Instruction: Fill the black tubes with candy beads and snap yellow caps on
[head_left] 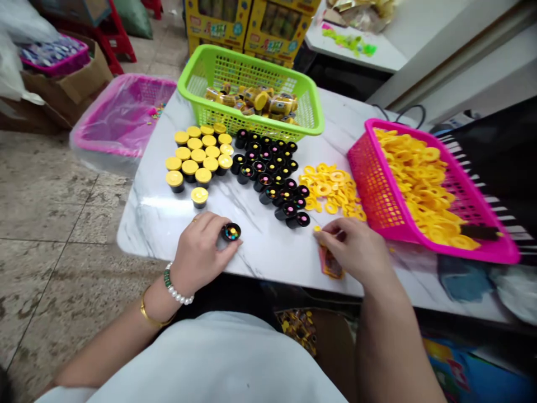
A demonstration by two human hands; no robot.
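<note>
My left hand (203, 249) is closed round a small black cup (231, 232) with coloured beads or candies inside, low over the near part of the table. My right hand (356, 246) is pinched at the fingertips above a small stack of printed labels (333, 267). A bit of yellow shows at those fingertips, but what they hold is hidden. Several black cups with yellow lids (190, 167) stand at the left, one lidded cup (199, 197) nearest my left hand. Several open black cups (272, 168) with coloured pieces are grouped in the middle. Loose yellow ring-shaped pieces (329, 189) lie beyond my right hand.
A green basket (251, 123) of wrapped yellow items stands at the back. At the right, a pink basket (373, 207) holds more yellow rings. A plastic-lined pink basket (104, 140) sits left of the white table (142, 229). Yellow boxes (272, 28) are stacked behind.
</note>
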